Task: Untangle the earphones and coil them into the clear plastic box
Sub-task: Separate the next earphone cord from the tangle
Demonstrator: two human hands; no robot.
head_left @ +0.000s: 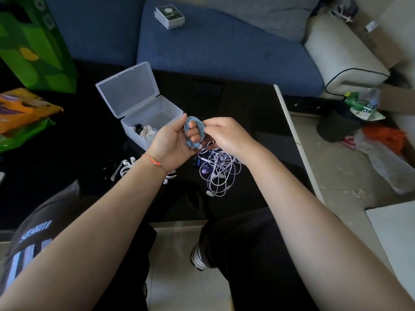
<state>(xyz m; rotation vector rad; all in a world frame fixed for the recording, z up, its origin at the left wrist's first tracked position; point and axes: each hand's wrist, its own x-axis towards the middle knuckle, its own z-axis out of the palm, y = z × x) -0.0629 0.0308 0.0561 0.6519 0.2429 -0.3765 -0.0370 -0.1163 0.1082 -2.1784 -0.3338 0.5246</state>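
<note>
Black table (pixel 247 113), box (pixel 143 104) open: we keep the blue coil (pixel 195 129) snug round our left hand's (pixel 173 140) fingers while our right hand (pixel 226 133) pinches its last turn, then drop it in flat.

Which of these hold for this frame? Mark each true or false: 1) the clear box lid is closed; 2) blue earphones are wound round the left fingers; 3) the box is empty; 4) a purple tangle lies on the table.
1) False: the clear plastic box stands with its lid open.
2) True: the blue earphones are coiled round fingers of the left hand, and the right hand pinches the cord.
3) False: coiled earphones already lie inside.
4) True: the purple tangle lies on the black table.
</note>
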